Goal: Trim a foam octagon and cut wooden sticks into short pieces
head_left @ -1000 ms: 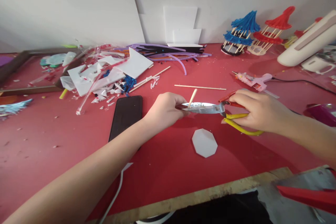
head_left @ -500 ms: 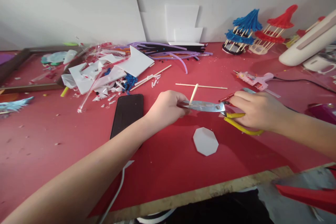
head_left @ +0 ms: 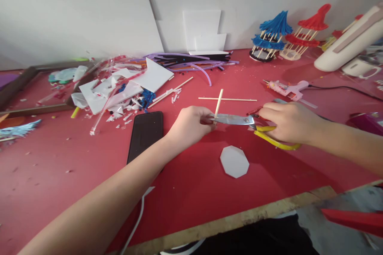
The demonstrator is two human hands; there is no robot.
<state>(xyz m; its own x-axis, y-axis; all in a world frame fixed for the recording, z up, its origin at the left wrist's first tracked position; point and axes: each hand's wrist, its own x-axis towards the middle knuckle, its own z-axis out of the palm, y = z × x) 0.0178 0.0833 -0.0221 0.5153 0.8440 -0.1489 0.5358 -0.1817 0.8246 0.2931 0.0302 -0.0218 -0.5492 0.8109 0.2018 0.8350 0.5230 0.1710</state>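
Note:
My right hand [head_left: 284, 119] is closed round the yellow handles of a pair of scissors [head_left: 233, 119], whose blades point left. Between the blades stands a short wooden stick [head_left: 219, 101], tilted, with its upper end sticking up. My left hand [head_left: 194, 123] is closed on the lower part of that stick, near the blade tips; its fingertips are partly hidden. Just beyond, another thin wooden stick [head_left: 236, 99] lies flat on the red table. In front of both hands rests a white eight-sided piece of board [head_left: 235, 162].
A black phone [head_left: 145, 135] lies left of my left hand. Beyond it are board scraps [head_left: 155, 75] and purple and black pipe cleaners [head_left: 191, 59]. A pink glue gun [head_left: 289, 89] lies back right, before a blue-roofed model [head_left: 271, 40] and a red-roofed model [head_left: 308, 34].
The scissor blades look more closed around the stick. The stick stands slightly more upright. The view has shifted a little; both hands keep their holds.

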